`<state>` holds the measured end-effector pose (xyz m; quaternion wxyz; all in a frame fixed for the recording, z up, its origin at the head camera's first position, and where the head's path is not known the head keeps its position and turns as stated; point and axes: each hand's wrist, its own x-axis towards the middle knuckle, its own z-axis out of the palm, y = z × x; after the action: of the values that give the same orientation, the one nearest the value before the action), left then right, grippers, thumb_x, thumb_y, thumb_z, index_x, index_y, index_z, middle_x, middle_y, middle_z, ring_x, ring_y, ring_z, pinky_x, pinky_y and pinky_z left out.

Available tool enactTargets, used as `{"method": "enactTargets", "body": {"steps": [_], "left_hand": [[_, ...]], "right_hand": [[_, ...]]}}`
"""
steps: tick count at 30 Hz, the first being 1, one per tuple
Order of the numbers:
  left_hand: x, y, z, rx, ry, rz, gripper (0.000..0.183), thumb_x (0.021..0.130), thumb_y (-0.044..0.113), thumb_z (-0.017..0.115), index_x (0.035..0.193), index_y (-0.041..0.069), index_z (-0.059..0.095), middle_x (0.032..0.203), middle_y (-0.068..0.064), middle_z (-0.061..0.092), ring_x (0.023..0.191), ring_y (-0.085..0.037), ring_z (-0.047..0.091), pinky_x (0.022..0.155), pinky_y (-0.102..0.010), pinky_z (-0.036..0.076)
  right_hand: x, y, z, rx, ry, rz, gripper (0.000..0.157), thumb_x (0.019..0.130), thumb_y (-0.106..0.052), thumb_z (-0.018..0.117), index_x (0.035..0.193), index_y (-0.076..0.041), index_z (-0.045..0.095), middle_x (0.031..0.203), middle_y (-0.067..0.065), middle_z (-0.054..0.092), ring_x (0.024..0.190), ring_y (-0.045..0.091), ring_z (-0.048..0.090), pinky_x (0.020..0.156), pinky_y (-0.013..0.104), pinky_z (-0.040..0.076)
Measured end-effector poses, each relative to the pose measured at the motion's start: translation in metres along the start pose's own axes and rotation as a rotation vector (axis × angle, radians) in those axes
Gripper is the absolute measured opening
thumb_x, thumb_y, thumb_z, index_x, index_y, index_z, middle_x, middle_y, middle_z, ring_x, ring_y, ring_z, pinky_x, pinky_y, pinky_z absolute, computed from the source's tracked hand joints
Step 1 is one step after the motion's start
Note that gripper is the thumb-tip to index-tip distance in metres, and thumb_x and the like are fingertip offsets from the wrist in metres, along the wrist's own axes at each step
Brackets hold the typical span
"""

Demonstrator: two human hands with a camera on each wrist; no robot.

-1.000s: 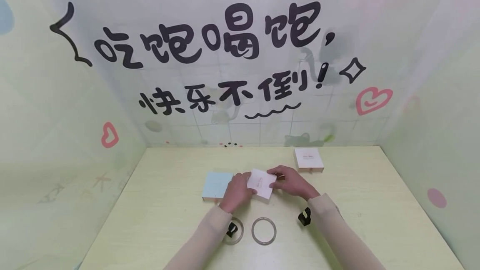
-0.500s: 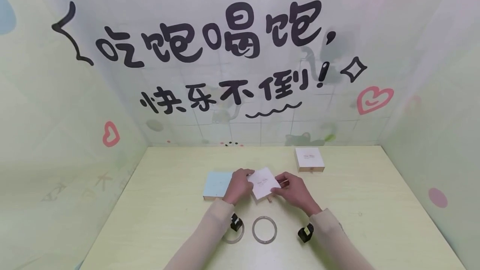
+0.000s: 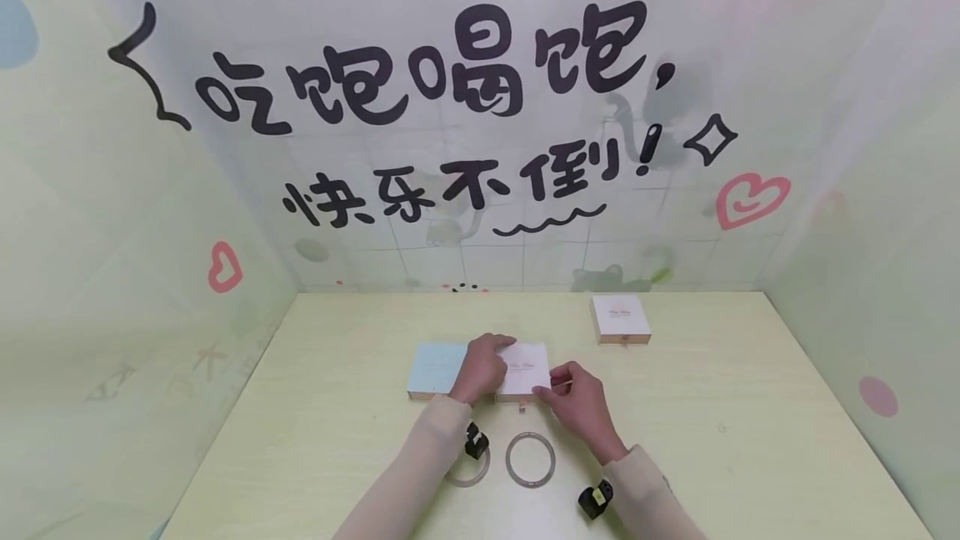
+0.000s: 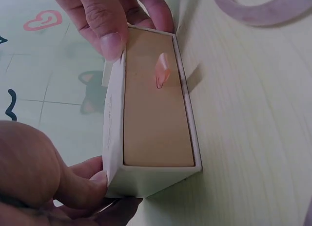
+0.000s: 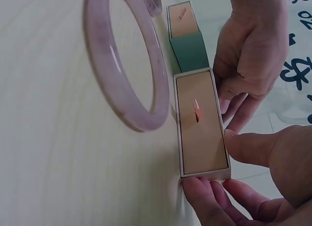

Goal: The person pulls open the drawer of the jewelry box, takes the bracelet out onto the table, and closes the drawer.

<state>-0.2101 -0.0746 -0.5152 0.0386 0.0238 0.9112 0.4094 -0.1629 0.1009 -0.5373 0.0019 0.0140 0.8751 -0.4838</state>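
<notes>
Both hands are on a white drawer-style gift box (image 3: 525, 367) with faint pink lettering on its lid. My left hand (image 3: 480, 369) grips its left side, index finger along the top's far edge. At the near right corner, my right hand (image 3: 581, 402) pinches the box with the thumb on the lid's edge and fingers along the side. In the left wrist view the tan drawer front (image 4: 151, 123) sits flush in the sleeve, and a pink ribbon tab (image 4: 162, 69) sticks out of it. A light blue box (image 3: 435, 369) stands to the left, partly covered by my left hand.
Two pale purple-grey bangles lie nearer the person: one bangle (image 3: 530, 460) in the middle, the other bangle (image 3: 468, 483) partly behind the left wrist camera (image 3: 476, 442). Another white box (image 3: 622, 319) stands at the back right. A printed backdrop (image 3: 480, 265) borders the table.
The white box has turned from a tilted angle until its drawer front faces the person, square beside the blue box. My right hand has shifted toward the person along its side.
</notes>
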Motion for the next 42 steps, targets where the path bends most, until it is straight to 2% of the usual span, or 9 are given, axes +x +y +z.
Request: {"method": "enactTargets", "body": {"steps": [5,12,16,19,24,28,33,36,42], "left_hand": [[0.001,0.002,-0.001,0.057,-0.002,0.030,0.050,0.086,-0.014,0.052,0.131,0.003,0.068,0.132,-0.024,0.063,0.129,-0.042,0.057,0.111,-0.052,0.046],[0.000,0.006,0.000,0.078,-0.012,0.015,0.054,0.081,-0.017,0.054,0.131,0.000,0.066,0.130,-0.026,0.063,0.122,-0.039,0.060,0.109,-0.052,0.048],[0.000,0.006,-0.002,0.083,-0.007,0.008,0.054,0.080,-0.017,0.055,0.131,0.000,0.066,0.128,-0.025,0.062,0.117,-0.037,0.061,0.108,-0.052,0.049],[0.001,0.006,-0.003,0.081,-0.016,0.017,0.055,0.080,-0.016,0.055,0.131,0.000,0.065,0.129,-0.023,0.062,0.117,-0.036,0.060,0.107,-0.051,0.049],[0.005,0.007,-0.007,0.061,-0.055,0.026,0.060,0.080,-0.017,0.052,0.136,0.002,0.062,0.134,-0.023,0.060,0.122,-0.036,0.058,0.099,-0.046,0.051],[0.012,0.010,-0.011,0.048,-0.053,0.024,0.054,0.087,-0.009,0.055,0.139,0.006,0.060,0.138,-0.021,0.058,0.117,-0.033,0.058,0.093,-0.044,0.050],[0.028,0.021,-0.013,-0.003,-0.053,0.069,0.044,0.098,0.016,0.065,0.141,0.008,0.060,0.145,-0.019,0.054,0.133,-0.037,0.053,0.110,-0.052,0.045],[0.040,0.029,-0.010,-0.020,-0.078,0.109,0.049,0.099,0.028,0.067,0.144,0.010,0.057,0.150,-0.016,0.051,0.144,-0.037,0.044,0.117,-0.054,0.039],[0.063,0.049,0.002,-0.058,-0.169,0.138,0.059,0.099,0.043,0.065,0.151,0.017,0.051,0.160,-0.009,0.045,0.150,-0.032,0.038,0.121,-0.052,0.035]], "right_hand": [[0.000,0.002,0.000,0.004,0.016,-0.020,0.032,0.085,-0.020,0.083,0.103,0.000,0.066,0.092,0.010,0.070,0.081,0.015,0.067,0.067,0.025,0.054],[0.004,0.005,-0.009,0.008,-0.018,-0.062,0.033,0.085,-0.024,0.084,0.105,-0.002,0.068,0.094,0.009,0.071,0.083,0.014,0.066,0.070,0.027,0.054],[0.009,0.007,-0.018,0.011,-0.030,-0.140,0.037,0.085,-0.027,0.084,0.111,-0.004,0.070,0.105,0.010,0.072,0.093,0.021,0.067,0.081,0.036,0.056],[0.014,0.009,-0.026,-0.035,-0.020,-0.234,0.043,0.085,-0.026,0.084,0.118,-0.005,0.069,0.116,0.011,0.071,0.104,0.029,0.067,0.092,0.045,0.056],[0.021,0.014,-0.043,-0.163,0.032,-0.368,0.051,0.086,-0.027,0.083,0.129,-0.004,0.066,0.130,0.015,0.068,0.122,0.038,0.062,0.102,0.056,0.049],[0.028,0.018,-0.059,-0.185,0.086,-0.407,0.054,0.086,-0.027,0.082,0.132,-0.004,0.064,0.136,0.018,0.065,0.128,0.042,0.057,0.107,0.060,0.044],[0.039,0.025,-0.077,-0.158,0.194,-0.370,0.052,0.088,-0.022,0.079,0.133,0.000,0.063,0.139,0.024,0.060,0.129,0.046,0.053,0.107,0.063,0.041],[0.045,0.030,-0.088,-0.139,0.229,-0.290,0.053,0.092,-0.022,0.075,0.137,0.002,0.060,0.143,0.027,0.055,0.133,0.048,0.047,0.109,0.063,0.037],[0.056,0.042,-0.103,-0.056,0.284,-0.089,0.057,0.098,-0.027,0.067,0.145,0.001,0.052,0.146,0.030,0.048,0.133,0.048,0.045,0.109,0.062,0.038]]}}
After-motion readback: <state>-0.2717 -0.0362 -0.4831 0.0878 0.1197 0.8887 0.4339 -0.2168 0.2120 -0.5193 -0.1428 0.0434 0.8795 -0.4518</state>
